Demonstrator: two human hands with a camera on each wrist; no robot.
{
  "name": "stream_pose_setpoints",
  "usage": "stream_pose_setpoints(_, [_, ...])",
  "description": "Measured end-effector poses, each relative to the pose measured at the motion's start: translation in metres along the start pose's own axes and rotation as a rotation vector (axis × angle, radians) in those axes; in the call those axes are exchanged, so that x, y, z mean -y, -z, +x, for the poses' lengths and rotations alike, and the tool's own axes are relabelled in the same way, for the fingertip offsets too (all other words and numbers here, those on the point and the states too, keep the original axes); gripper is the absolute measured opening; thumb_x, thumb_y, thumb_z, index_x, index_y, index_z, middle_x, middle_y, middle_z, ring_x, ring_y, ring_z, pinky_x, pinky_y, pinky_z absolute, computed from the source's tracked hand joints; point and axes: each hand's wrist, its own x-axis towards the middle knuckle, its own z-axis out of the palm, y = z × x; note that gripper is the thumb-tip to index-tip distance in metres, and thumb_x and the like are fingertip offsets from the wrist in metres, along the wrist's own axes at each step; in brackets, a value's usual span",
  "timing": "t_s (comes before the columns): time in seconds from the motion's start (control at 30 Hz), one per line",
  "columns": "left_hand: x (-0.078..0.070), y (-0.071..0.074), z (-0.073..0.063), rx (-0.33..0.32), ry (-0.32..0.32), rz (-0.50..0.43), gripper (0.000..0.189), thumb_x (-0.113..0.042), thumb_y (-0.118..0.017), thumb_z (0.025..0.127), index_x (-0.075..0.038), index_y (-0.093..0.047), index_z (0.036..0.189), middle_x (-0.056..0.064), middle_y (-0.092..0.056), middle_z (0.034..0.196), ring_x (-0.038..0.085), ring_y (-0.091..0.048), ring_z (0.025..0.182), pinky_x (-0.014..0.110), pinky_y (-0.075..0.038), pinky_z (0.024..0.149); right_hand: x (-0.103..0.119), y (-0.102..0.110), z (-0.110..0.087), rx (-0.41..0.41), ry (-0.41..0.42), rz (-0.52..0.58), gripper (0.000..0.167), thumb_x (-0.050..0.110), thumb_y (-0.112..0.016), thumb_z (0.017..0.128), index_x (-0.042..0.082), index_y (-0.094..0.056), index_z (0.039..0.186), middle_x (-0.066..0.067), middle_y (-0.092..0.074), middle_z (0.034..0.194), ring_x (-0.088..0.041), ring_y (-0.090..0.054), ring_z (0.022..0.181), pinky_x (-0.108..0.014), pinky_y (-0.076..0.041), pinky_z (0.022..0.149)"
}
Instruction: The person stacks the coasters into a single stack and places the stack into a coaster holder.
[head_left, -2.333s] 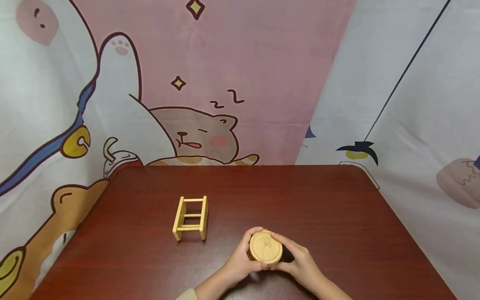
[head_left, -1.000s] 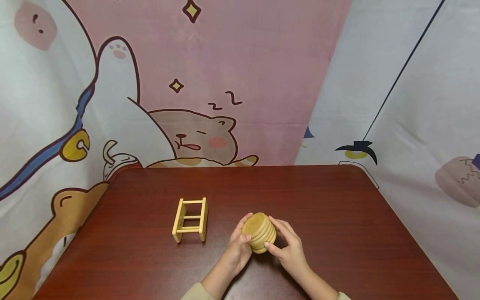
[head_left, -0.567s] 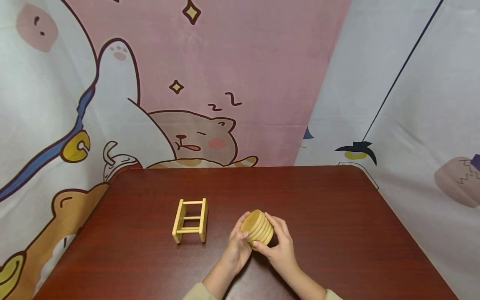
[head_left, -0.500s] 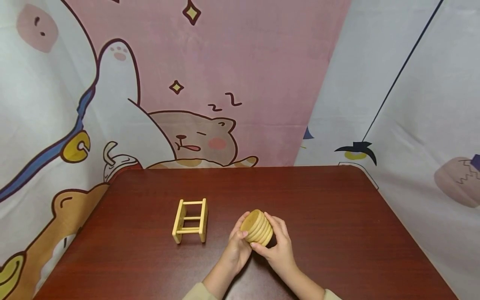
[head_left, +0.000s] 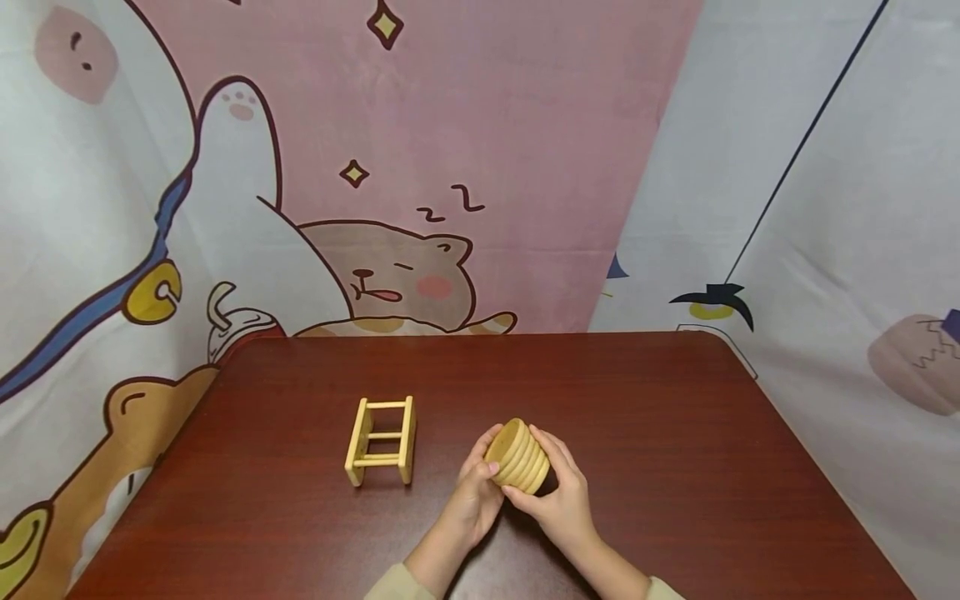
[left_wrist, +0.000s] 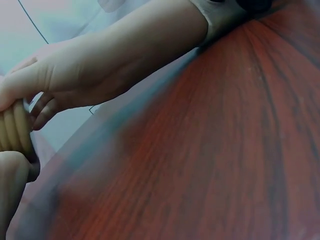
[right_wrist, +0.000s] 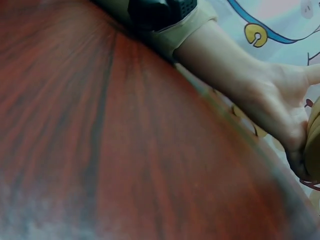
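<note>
Both hands hold a stack of several round, light wooden coasters (head_left: pixel 521 458) over the near middle of the table. The stack lies tilted, with one plain round face turned up and left. My left hand (head_left: pixel 474 496) grips its left end, thumb on the near rim. My right hand (head_left: pixel 566 500) holds the right end between thumb and fingers; a black end face (head_left: pixel 550 482) shows there. In the left wrist view, the coasters (left_wrist: pixel 12 127) sit between the right hand (left_wrist: pixel 65 80) and a left-hand finger at the edge. The right wrist view shows the left hand (right_wrist: pixel 282 102) against them.
A small light wooden rack (head_left: pixel 407 442) with crossbars stands on the table left of the hands. The dark red-brown table (head_left: pixel 675 433) has its far edge against a cartoon-printed cloth backdrop (head_left: pixel 525 167).
Earlier the stack showed an engraved leaf face upward; it has since been turned so its plain face and ridged side show. It has moved slightly farther away, and the last half second shows little motion.
</note>
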Motion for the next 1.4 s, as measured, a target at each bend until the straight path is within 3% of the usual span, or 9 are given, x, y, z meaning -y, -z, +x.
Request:
stream_pose_setpoints(0.27, [-0.005, 0.002, 0.002, 0.015, 0.047, 0.100, 0.066, -0.004, -0.051, 0.076, -0.002, -0.026, 0.136, 0.008, -0.046, 0.129, 0.016, -0.051, 0.106, 0.031, -0.044, 0.088, -0.006, 0.008, 0.002, 0.023, 0.031, -0.009, 0.081, 0.010, -0.090, 0.060, 0.007, -0.055, 0.134, -0.009, -0.055, 0.126, -0.024, -0.052, 0.114, -0.022, -0.039, 0.095])
stream_pose_setpoints(0.43, [-0.004, 0.003, 0.001, 0.029, 0.081, 0.213, 0.062, 0.001, -0.055, 0.076, -0.007, -0.029, 0.132, 0.008, -0.046, 0.129, 0.019, -0.052, 0.107, 0.033, -0.045, 0.088, -0.006, 0.010, 0.004, 0.045, 0.015, -0.010, 0.079, 0.009, -0.088, 0.060, 0.008, -0.055, 0.133, -0.007, -0.055, 0.124, -0.022, -0.052, 0.113, -0.022, -0.039, 0.095])
stream_pose_setpoints(0.63, [-0.002, 0.003, 0.000, 0.052, 0.076, 0.303, 0.061, 0.002, -0.058, 0.076, -0.011, -0.029, 0.128, 0.008, -0.045, 0.129, 0.020, -0.051, 0.108, 0.035, -0.044, 0.089, -0.008, 0.011, 0.003, 0.058, 0.022, -0.039, 0.078, 0.005, -0.087, 0.058, 0.007, -0.057, 0.131, -0.007, -0.056, 0.122, -0.022, -0.052, 0.112, -0.021, -0.038, 0.095])
stream_pose_setpoints(0.77, [-0.002, 0.003, 0.000, 0.070, 0.060, 0.309, 0.058, -0.003, -0.061, 0.080, -0.012, -0.028, 0.127, 0.008, -0.044, 0.129, 0.020, -0.052, 0.107, 0.034, -0.044, 0.089, -0.004, 0.011, 0.005, 0.057, 0.038, -0.055, 0.079, 0.003, -0.088, 0.054, 0.003, -0.058, 0.127, -0.011, -0.057, 0.120, -0.024, -0.052, 0.111, -0.019, -0.037, 0.094])
stream_pose_setpoints(0.97, [0.000, 0.005, -0.001, 0.094, 0.041, 0.310, 0.054, -0.029, -0.061, 0.090, -0.014, -0.026, 0.129, 0.008, -0.042, 0.129, 0.019, -0.050, 0.108, 0.037, -0.042, 0.090, 0.026, 0.015, 0.013, 0.053, 0.047, -0.046, 0.074, 0.001, -0.088, 0.055, -0.004, -0.059, 0.123, -0.017, -0.057, 0.117, -0.027, -0.053, 0.110, -0.020, -0.037, 0.094])
stream_pose_setpoints(1.2, [-0.003, 0.002, -0.001, 0.047, 0.081, 0.281, 0.056, -0.011, -0.056, 0.085, -0.008, -0.024, 0.131, 0.008, -0.042, 0.129, 0.020, -0.050, 0.108, 0.038, -0.042, 0.090, 0.038, 0.018, 0.016, 0.069, 0.032, -0.063, 0.072, -0.002, -0.087, 0.055, -0.005, -0.059, 0.121, -0.016, -0.058, 0.115, -0.026, -0.054, 0.107, -0.019, -0.038, 0.093])
stream_pose_setpoints(1.4, [-0.009, 0.006, -0.001, 0.093, 0.138, 0.286, 0.057, -0.008, -0.054, 0.085, -0.008, -0.022, 0.132, 0.008, -0.040, 0.135, 0.021, -0.049, 0.112, 0.039, -0.041, 0.092, 0.015, 0.014, 0.010, 0.069, 0.076, -0.075, 0.077, 0.003, -0.090, 0.052, -0.002, -0.060, 0.123, -0.015, -0.058, 0.116, -0.029, -0.054, 0.107, -0.020, -0.039, 0.093])
